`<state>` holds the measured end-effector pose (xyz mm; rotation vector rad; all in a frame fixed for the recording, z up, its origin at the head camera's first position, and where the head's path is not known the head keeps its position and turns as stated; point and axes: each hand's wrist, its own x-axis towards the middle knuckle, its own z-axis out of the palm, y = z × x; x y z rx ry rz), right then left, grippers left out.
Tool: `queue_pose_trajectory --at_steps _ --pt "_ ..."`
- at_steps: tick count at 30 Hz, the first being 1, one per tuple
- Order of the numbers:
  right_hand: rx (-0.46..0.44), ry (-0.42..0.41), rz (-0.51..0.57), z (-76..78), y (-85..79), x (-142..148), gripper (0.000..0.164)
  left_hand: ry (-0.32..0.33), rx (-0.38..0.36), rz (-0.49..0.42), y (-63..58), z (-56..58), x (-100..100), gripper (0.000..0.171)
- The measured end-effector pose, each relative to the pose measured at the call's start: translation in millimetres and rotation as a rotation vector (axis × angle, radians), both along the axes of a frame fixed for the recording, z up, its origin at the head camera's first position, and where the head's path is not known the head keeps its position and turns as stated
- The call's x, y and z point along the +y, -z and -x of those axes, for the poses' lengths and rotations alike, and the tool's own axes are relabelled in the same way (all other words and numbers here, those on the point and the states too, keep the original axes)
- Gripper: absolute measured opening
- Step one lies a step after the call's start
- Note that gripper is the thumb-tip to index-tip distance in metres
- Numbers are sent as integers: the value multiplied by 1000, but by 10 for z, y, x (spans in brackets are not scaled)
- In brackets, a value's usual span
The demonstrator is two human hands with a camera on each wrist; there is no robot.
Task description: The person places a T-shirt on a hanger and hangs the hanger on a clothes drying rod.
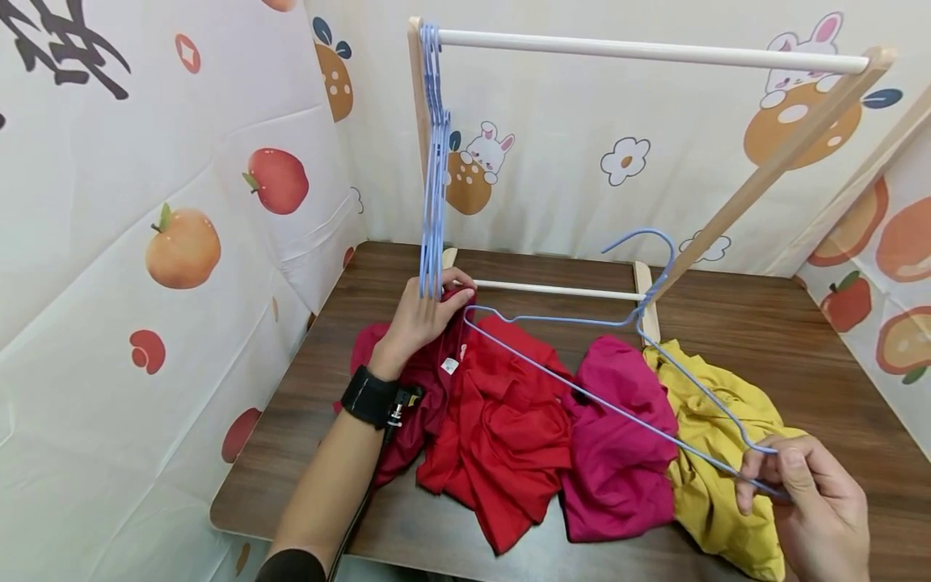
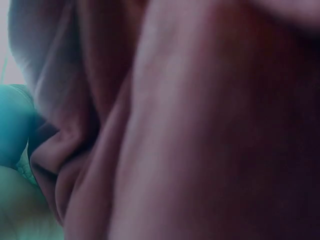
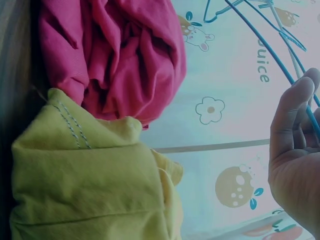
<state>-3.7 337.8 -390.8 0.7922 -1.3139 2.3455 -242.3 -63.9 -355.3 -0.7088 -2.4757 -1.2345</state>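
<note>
Left wall (image 1: 80, 242): white sheet, printed fruit (image 1: 183, 249), black lettering (image 1: 65, 48) | back wall (image 1: 553, 178): cream, rabbit-and-orange prints (image 1: 471, 182), outlined flowers (image 1: 625, 162) | right wall (image 1: 883, 287): fruit prints (image 1: 905, 343) | table (image 1: 291, 477): dark wood-grain top, rounded near-left corner

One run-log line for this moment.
Left hand: holds maroon garment | Right hand: grips blue hanger by one end | Other hangers: on top bar

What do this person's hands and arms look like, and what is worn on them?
The left hand and right hand are ungloved. A wide black band circles the left wrist, with a small dark device on it; a dark cable runs along the forearm, near a black sleeve edge. No sleeve or band shows on the right.
</note>
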Motion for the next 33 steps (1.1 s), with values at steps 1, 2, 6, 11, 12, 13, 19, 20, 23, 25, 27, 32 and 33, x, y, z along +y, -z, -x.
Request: queue_pose_trajectory --at_steps 1,2,6,11,12,13,19,20,23,25,27,32,33 --pt "1 1 5 -2 -11 3 37 7 2 -6 -13 15 20 7" --pt "0 4 13 -6 -23 5 37 14 2 -15 -24 31 40 8" --pt "27 -43 69 -2 -60 18 37 48 5 -42 -85 82 116 11" --pt "46 -77 113 -8 -90 46 38 88 -1 -83 -152 108 226 14" --pt "43 -72 108 -4 -88 49 38 94 -8 -104 -157 107 250 14" --pt "38 -64 102 -1 -84 50 38 100 -22 -130 -159 108 275 15" --pt "-32 35 55 20 -23 26 36 99 -124 -289 -109 128 428 17" --pt "-41 50 57 17 -13 21 36 90 -129 -295 -94 135 449 16" --pt "-55 84 68 6 11 7 36 37 -118 -250 -78 143 505 16" --pt "-51 87 78 6 25 3 36 15 -91 -192 -86 138 536 15" --pt "-49 89 81 10 35 2 35 1 -45 -122 -109 122 561 15" --pt "-13 38 89 50 59 4 35 22 97 -55 -171 88 609 13" --pt "2 20 91 60 62 -1 35 29 122 -54 -184 78 619 13"
